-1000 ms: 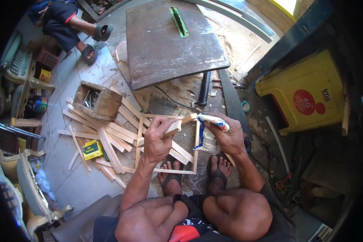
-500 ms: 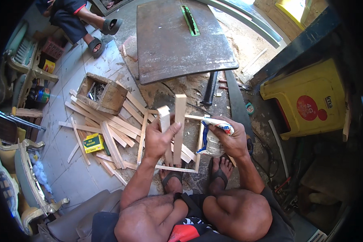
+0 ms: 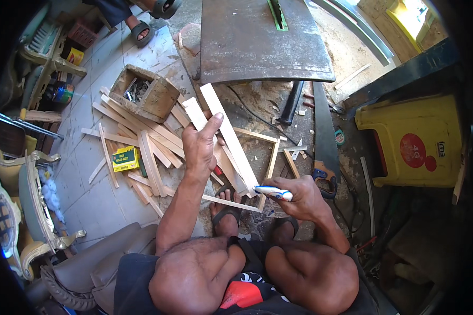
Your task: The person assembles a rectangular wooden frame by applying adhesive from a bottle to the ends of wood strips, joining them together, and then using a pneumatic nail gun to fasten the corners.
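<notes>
A single wide fisheye view, from the left of two cameras worn on the person's head, looks steeply down past the knees [image 3: 178, 286] to the floor [image 3: 97, 223], its upper part reaching ahead to a slotted dark surface [image 3: 263, 50]. The knees sit close beneath the lens, while the left hand [image 3: 199, 149] and right hand [image 3: 306, 197] come near mid-picture, above the floor. Its breadth spans carved furniture [image 3: 37, 202] at left to a yellow stool [image 3: 386, 128] at right.

Workshop, wood strips [image 3: 229, 138], handsaw [image 3: 326, 139], sawdust [image 3: 348, 52] (plenty)
</notes>
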### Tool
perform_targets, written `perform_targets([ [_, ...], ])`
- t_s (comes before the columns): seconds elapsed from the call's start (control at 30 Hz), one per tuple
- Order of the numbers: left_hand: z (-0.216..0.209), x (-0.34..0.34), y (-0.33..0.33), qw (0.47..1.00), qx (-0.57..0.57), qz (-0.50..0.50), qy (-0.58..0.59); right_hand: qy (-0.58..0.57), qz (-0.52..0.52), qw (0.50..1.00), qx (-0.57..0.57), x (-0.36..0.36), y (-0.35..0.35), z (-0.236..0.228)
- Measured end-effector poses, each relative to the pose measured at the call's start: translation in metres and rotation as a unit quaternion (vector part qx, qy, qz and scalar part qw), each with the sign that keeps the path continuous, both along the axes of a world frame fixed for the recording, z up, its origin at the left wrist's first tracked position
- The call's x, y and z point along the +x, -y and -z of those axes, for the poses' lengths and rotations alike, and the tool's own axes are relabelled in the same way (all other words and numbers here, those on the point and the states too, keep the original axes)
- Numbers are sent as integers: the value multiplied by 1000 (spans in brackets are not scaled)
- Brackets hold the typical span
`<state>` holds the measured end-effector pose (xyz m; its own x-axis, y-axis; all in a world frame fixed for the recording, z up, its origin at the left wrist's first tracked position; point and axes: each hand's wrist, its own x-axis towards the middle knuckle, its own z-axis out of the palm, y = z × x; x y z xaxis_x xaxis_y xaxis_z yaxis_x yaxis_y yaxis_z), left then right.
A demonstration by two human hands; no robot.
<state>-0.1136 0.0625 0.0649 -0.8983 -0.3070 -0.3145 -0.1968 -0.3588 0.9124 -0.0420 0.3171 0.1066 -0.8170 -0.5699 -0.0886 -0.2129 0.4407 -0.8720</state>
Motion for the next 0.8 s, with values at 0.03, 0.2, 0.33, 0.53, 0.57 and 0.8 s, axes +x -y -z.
perform_targets([
  [0.03, -2, 0, 2, 1000, -1, -10, -10, -10, -7, 1000, 18, 2, -1, -2],
  [0.2, -11, 0, 11, 997, -25, -63, -27, -52, -14, 995, 88, 6, 1, 0],
  [0.33, -6, -8, 40, 989, 6, -147, -19, -58, 38, 997, 38, 5, 5, 4],
  [0.53, 8, -10, 49, 974, 109, -199, 4, -62, 78, 994, 46, 2, 25, 10],
  [0.57, 11, -9, 50, 973, 112, -202, 4, -71, 81, 993, 57, -1, 28, 11],
  [0.8, 4, -9, 45, 971, 75, -228, -2, -105, 78, 990, 58, 2, 32, 18],
])
